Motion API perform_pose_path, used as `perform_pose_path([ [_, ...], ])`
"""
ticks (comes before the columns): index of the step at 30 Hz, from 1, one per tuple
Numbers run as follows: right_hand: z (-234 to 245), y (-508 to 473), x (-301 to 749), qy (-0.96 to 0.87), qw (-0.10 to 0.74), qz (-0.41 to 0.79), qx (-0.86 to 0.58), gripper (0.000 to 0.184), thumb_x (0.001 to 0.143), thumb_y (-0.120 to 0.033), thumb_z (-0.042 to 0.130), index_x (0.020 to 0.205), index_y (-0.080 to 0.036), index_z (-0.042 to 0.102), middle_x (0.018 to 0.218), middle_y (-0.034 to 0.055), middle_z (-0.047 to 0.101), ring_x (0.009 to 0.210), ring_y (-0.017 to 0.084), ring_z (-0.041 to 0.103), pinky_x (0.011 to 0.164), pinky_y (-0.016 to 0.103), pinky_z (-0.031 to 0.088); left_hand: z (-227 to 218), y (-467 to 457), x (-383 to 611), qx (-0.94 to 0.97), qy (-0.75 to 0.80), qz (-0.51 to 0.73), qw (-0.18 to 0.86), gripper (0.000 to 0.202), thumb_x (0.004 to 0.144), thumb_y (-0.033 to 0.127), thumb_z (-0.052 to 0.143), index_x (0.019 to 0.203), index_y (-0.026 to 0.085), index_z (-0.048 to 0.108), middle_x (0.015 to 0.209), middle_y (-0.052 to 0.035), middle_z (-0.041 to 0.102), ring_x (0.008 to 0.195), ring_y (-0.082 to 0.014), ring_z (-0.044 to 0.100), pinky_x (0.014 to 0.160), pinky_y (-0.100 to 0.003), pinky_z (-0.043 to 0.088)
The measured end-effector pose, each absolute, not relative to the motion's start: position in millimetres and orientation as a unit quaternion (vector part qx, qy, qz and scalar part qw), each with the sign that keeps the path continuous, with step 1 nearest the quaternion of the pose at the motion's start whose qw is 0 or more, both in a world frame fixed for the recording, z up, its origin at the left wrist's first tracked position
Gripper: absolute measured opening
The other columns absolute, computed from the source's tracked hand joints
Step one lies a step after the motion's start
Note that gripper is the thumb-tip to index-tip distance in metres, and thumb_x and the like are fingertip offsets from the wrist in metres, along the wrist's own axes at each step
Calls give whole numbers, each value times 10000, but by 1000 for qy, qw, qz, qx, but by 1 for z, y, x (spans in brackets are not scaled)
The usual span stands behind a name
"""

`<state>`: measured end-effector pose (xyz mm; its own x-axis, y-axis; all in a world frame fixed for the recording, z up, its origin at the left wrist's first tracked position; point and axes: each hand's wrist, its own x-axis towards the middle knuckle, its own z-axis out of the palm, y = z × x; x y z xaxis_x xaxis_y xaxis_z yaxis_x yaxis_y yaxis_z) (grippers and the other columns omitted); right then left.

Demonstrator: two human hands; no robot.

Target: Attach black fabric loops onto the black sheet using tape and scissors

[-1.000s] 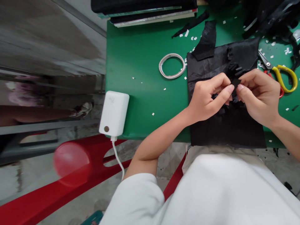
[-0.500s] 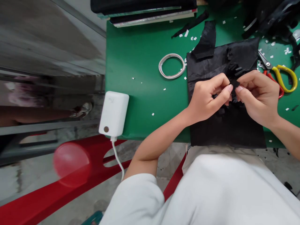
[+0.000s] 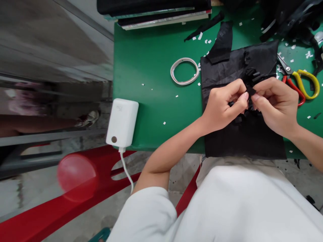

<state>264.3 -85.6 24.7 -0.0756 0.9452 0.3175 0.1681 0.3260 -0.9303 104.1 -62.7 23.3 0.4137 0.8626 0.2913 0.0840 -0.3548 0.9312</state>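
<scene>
My left hand (image 3: 225,106) and my right hand (image 3: 276,106) meet fingertip to fingertip, both pinching a small black strip (image 3: 250,91). Whether the strip is fabric or plastic I cannot tell. Below them lies a flat black sheet (image 3: 244,141) with a cluster of crumpled black strips (image 3: 249,74) on its middle, partly hidden by my fingers. Scissors (image 3: 300,75) with yellow and red handles rest to the right of the sheet, close to my right hand. A roll of tape (image 3: 184,71) lies to the left of the sheet.
The green table (image 3: 151,107) carries a white power bank (image 3: 122,122) with a cable at its left edge. Books (image 3: 164,20) are stacked at the back. White paper bits are scattered about, and a dark heap (image 3: 290,23) sits back right. A red chair (image 3: 101,161) stands lower left.
My right hand has shifted slightly left, closer to my left hand. The black strip between the fingertips has moved slightly with it. Everything else stays as it was.
</scene>
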Motion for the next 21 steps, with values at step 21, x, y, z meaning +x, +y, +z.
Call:
perform_pose_path([
  [21,18,-85,272,-646,481,438,-399,147,933,-321,593,827,-222,573,668,-36,501,552,85,435,483,259,329,22,-62,104,750,332,414,395,258,856,140,523,654,207,378,577,57,440,529,-69,439,543,-230,392],
])
